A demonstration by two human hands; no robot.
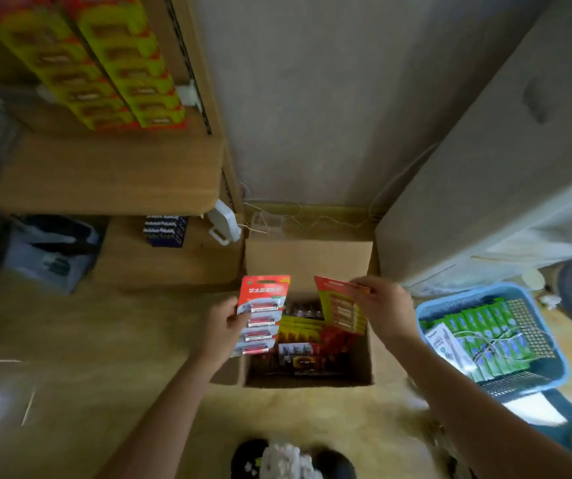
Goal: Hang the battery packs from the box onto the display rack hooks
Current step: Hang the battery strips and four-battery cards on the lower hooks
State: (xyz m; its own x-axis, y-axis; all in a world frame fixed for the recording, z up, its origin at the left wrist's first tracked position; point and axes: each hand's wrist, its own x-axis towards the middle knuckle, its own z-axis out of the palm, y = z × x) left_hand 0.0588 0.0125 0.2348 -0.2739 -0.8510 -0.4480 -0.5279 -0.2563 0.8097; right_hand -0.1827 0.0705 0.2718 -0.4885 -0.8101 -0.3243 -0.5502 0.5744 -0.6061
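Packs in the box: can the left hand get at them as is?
Probably not yet. The box is open on top and its packs lie exposed, but the left hand grips a red battery pack; it would need freeing first.

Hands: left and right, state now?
Left hand: grips a red battery pack by its edge.
Right hand: pinches a red-and-yellow battery pack at its top.

Red battery pack (263, 314), brown box (308, 262), blue basket (550, 344)
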